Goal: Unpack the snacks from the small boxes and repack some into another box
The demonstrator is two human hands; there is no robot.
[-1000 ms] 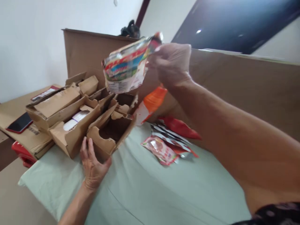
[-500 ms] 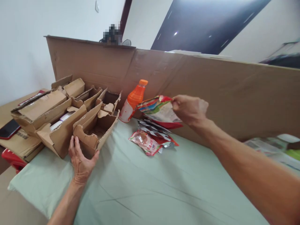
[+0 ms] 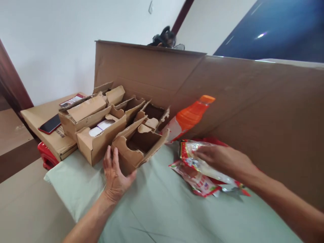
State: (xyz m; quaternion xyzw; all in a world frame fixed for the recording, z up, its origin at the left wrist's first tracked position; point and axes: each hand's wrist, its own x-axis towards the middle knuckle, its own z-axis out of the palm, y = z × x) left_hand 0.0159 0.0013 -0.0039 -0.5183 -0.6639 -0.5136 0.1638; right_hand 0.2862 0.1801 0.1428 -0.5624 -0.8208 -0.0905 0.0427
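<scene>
My left hand (image 3: 116, 176) grips the near end of an open cardboard box (image 3: 128, 158), thumb on the right side and fingers at the left corner. My right hand (image 3: 224, 159) is over a small pile of packets, its fingers closed on a red-edged, partly clear packet (image 3: 193, 157). Beneath lies a pink and red packet (image 3: 198, 180) on a pale green cloth (image 3: 162, 209). More red packaging shows behind the right hand. An orange bottle (image 3: 188, 116) with an orange cap appears tilted between the boxes and the pile.
More open cardboard boxes (image 3: 88, 111) stand at left, one with white items (image 3: 102, 126) inside. A phone (image 3: 50, 124) lies on a flat carton (image 3: 64, 148) above a red stool (image 3: 47, 155). Tall cardboard (image 3: 240, 98) closes off the back; part of a person's head (image 3: 165, 37) shows beyond.
My view has turned left, so things appear farther right. The right hand has lowered from holding up a colourful packet to the pile. My left hand stays on the box.
</scene>
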